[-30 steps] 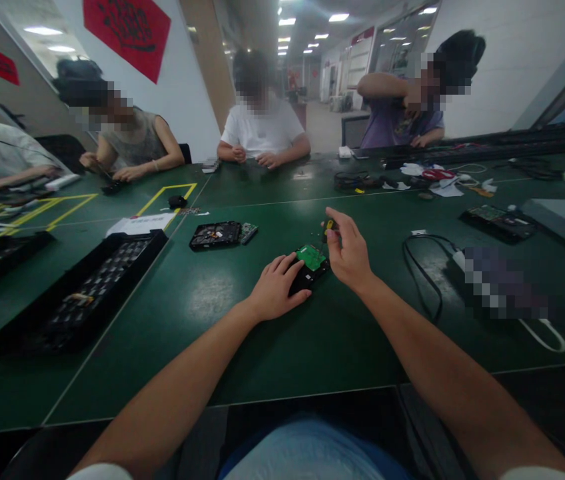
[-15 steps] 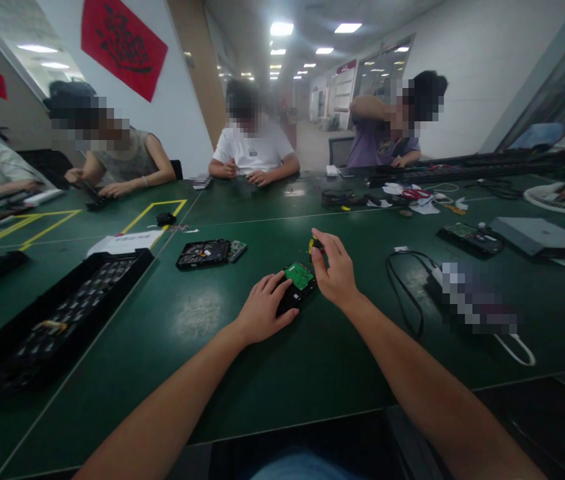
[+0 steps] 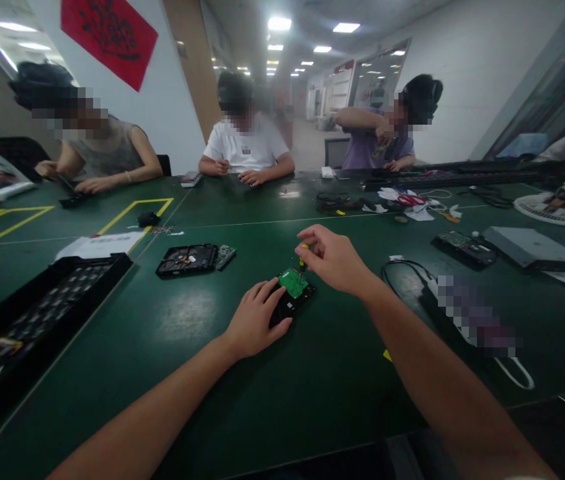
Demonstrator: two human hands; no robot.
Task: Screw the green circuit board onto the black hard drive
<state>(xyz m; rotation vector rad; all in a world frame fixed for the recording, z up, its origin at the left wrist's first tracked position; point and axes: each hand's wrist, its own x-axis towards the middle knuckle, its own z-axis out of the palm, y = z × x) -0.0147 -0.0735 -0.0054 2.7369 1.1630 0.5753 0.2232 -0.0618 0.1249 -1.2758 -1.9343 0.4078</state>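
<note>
A hard drive [image 3: 290, 305] with a green circuit board [image 3: 294, 283] facing up lies on the green table in front of me. My left hand [image 3: 257, 319] holds its left side, fingers over the top and thumb along the near edge. Above the board, my right hand [image 3: 331, 260] is closed on a small yellow-and-black screwdriver [image 3: 303, 259], held upright by its top. The screwdriver's tip points down at the board; whether it sits in a screw is too small to tell. Left of the hands, another hard drive [image 3: 186, 260] rests beside a small loose circuit board [image 3: 225, 256].
A long black tray [image 3: 122, 265] stands at the left. At the right are a power strip [image 3: 455, 317], a hard drive [image 3: 465, 248] and a grey metal box [image 3: 535, 247]. Cables and scraps [image 3: 407, 200] lie farther back. Several people sit across the table.
My right hand has turned and shifted slightly left, bringing the screwdriver upright over the circuit board. My left hand stays on the hard drive. The view has turned a little.
</note>
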